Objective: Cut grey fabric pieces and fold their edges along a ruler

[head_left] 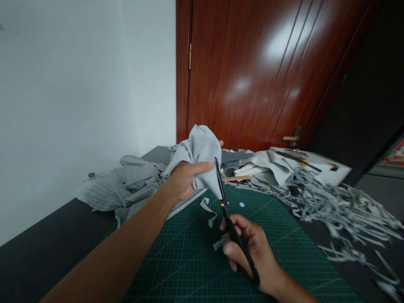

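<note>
Two grips to mind: my left hand (186,179) holds grey cloth (202,145) up over the green mat (268,227), my right hand (249,248) grips scissors (224,198) at the cloth's edge, so I'd keep that edge taut, left thumb (203,167) clear.

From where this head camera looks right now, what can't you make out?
Head view:
Left hand: most fingers hidden behind gray cloth.
Scissors: handles partly hidden by right hand.
Red patch at far right: blurred, cut off by frame edge.
Cutting mat: near edge cut off by frame bottom.
</note>
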Available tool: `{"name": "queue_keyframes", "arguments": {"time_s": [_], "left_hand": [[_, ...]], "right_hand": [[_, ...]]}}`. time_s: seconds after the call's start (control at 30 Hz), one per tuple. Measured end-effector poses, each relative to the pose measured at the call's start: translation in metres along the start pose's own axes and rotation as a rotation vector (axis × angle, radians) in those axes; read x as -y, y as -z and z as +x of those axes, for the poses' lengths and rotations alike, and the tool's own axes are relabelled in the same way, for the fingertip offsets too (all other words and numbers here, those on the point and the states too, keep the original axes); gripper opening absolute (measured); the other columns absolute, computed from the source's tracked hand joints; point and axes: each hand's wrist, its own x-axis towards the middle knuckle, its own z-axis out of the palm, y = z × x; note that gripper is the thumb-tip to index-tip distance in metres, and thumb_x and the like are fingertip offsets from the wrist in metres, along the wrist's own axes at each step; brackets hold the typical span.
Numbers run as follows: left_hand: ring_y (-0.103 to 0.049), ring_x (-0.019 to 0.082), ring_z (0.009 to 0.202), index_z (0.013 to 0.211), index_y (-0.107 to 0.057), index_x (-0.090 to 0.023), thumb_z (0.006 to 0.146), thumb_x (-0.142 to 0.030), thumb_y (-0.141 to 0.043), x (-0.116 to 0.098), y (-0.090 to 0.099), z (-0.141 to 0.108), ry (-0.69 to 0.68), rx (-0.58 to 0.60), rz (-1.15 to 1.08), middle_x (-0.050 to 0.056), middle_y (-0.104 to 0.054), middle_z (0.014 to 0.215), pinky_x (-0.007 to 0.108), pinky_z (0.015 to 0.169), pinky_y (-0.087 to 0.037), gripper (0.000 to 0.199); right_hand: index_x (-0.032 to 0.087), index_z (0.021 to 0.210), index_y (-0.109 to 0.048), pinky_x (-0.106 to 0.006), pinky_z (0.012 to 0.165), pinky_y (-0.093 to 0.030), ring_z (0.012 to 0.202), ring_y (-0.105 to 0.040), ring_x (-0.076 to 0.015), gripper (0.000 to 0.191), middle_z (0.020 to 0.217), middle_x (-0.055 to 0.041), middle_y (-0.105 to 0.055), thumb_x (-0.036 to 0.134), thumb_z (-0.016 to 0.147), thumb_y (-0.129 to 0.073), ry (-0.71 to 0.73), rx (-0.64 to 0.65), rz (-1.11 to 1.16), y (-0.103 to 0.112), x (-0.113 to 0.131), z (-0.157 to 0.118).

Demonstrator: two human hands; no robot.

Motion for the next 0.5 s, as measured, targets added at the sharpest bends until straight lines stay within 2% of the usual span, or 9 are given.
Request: {"name": "queue_keyframes", "arguments": {"time_s": [0.2, 0.5], "left_hand": [[-0.072, 0.039, 0.115, 0.138, -0.068, -0.022, 0.062, -0.011, -0.085, 0.0015, 0.0003, -0.0007, -0.005, 0.023, 0.027, 0.012, -0.079, 0.119, 0.049, 0.092, -0.064, 0.079], [-0.074, 0.035, 0.112, 0.143, -0.065, -0.021, 0.066, -0.015, -0.086, 0.0036, -0.0001, -0.0013, 0.044, 0.066, 0.026, 0.01, -0.08, 0.118, 0.045, 0.093, -0.063, 0.08]], "right_hand": [[0.019, 0.104, -0.063, -0.018, 0.042, -0.034, 0.043, -0.045, -0.0068, 0.048, 0.062, 0.0069, -0.055, 0.056, 0.083, -0.084, 0.024, 0.013, 0.03, 0.0008, 0.0024, 0.0003], [0.019, 0.097, -0.064, -0.016, 0.041, -0.035, 0.042, -0.044, -0.006, 0.043, 0.059, 0.0094, -0.05, 0.05, 0.08, -0.09, -0.001, -0.027, 0.021, -0.0006, 0.0043, 0.0021]]}}
